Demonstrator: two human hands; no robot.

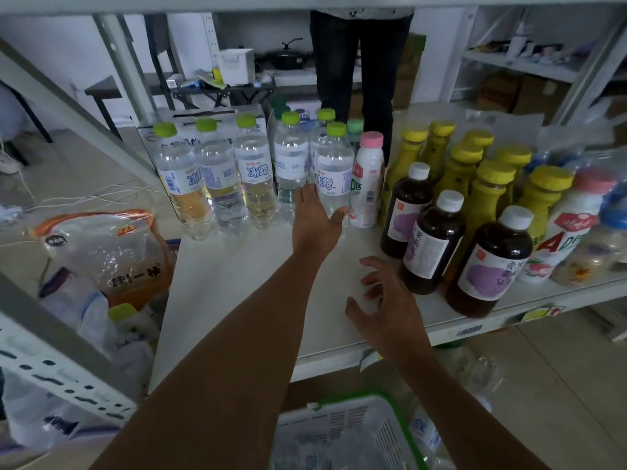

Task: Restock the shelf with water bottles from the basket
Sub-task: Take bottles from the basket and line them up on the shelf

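Observation:
Several clear water bottles with green caps [217, 178] stand in rows at the back left of the white shelf [237, 286]. My left hand [314, 222] reaches across the shelf and wraps the lower part of the front right water bottle [334, 167], which stands upright on the shelf beside a pink-capped milk bottle [368, 178]. My right hand [383, 300] hovers over the shelf's front edge, fingers spread, holding nothing. The white basket with a green rim [342, 415] sits below, with clear bottles dimly visible inside.
Dark drink bottles with white caps [434, 242] and yellow-capped bottles [488, 191] fill the shelf's right side. Bagged goods [101, 256] sit at the left beyond the shelf upright. A person's legs [359, 72] stand behind the shelf.

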